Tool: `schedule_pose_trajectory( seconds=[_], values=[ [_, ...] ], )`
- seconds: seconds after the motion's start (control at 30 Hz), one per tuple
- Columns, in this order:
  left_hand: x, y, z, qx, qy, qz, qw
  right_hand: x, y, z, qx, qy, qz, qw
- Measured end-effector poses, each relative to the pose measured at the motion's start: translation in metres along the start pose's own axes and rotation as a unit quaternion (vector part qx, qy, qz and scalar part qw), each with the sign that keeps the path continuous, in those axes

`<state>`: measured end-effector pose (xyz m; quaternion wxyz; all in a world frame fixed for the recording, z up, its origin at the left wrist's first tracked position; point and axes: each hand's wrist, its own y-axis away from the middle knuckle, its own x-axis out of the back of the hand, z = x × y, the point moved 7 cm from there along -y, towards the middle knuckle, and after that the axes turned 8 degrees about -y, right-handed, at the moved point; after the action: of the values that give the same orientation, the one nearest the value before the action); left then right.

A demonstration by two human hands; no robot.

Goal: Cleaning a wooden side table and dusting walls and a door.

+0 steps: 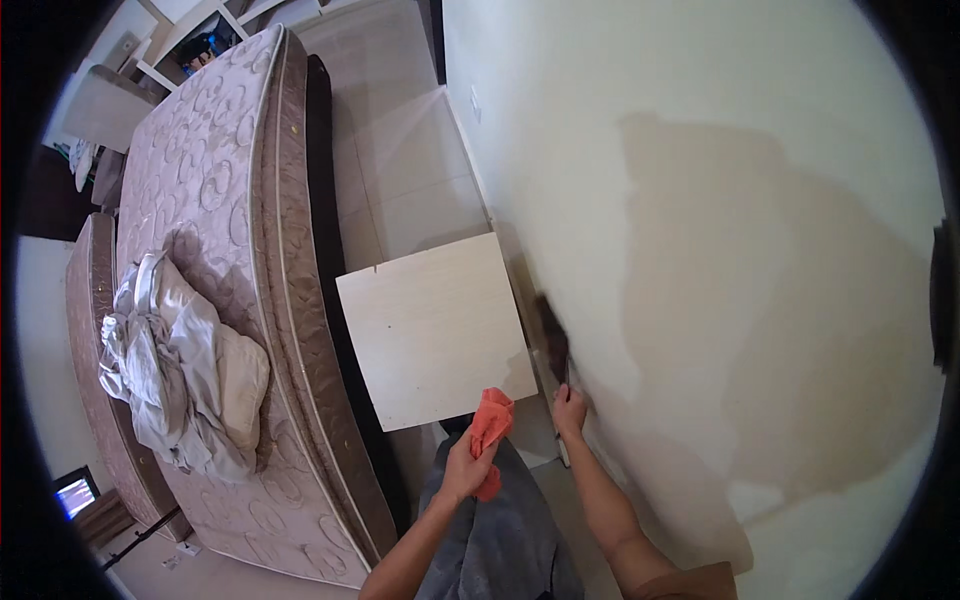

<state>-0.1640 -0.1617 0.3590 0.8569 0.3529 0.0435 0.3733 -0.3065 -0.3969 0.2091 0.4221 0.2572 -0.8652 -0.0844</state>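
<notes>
Bunched in my left hand [466,466] is an orange-red cloth [493,420], with part of it hanging below the fingers. This hand is over the near edge of a pale, square-topped bedside table [442,334]. My right hand [570,411] grips the thin handle of a dark duster [553,334], whose head is blurred. The duster is in the narrow space between the table's right side and the cream wall [675,262]; I cannot tell whether it touches either. A few small dark marks dot the tabletop.
Left of the table is a bed with a quilted mattress [202,172] on a dark base. A pillow [241,390] and crumpled pale sheets [161,367] lie on it. A second mattress [97,337] stands beyond. Tiled floor [405,180] runs along the wall.
</notes>
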Motion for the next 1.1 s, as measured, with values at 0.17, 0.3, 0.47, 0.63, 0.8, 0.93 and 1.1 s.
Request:
schedule_pose_trajectory(
  seconds=[0.17,0.3,0.47,0.63,0.8,0.93,1.1],
  values=[
    [-0.001,-0.029,-0.029,0.015,-0.049,-0.014,0.999,-0.014,0.006,0.016,0.060,-0.079,0.014,0.995],
    [-0.005,-0.062,-0.055,-0.005,-0.059,0.000,0.998,-0.049,-0.045,0.014,0.081,-0.018,0.016,0.996],
    [-0.009,-0.102,-0.050,-0.059,-0.047,-0.004,0.997,-0.111,-0.106,0.032,0.107,-0.089,0.045,0.989],
    [0.002,-0.127,-0.068,-0.045,-0.045,-0.016,0.998,-0.190,-0.160,0.030,0.105,-0.061,-0.057,0.991],
    [-0.001,-0.137,-0.077,-0.001,0.023,-0.043,0.999,-0.244,-0.214,0.098,0.029,0.113,-0.078,0.990],
    [-0.010,-0.138,-0.077,-0.040,-0.005,-0.073,0.996,-0.222,-0.206,0.150,0.112,0.171,-0.027,0.978],
    [0.012,-0.116,-0.068,-0.065,-0.055,-0.023,0.996,-0.183,-0.108,0.144,0.006,0.018,-0.096,0.995]
  ],
)
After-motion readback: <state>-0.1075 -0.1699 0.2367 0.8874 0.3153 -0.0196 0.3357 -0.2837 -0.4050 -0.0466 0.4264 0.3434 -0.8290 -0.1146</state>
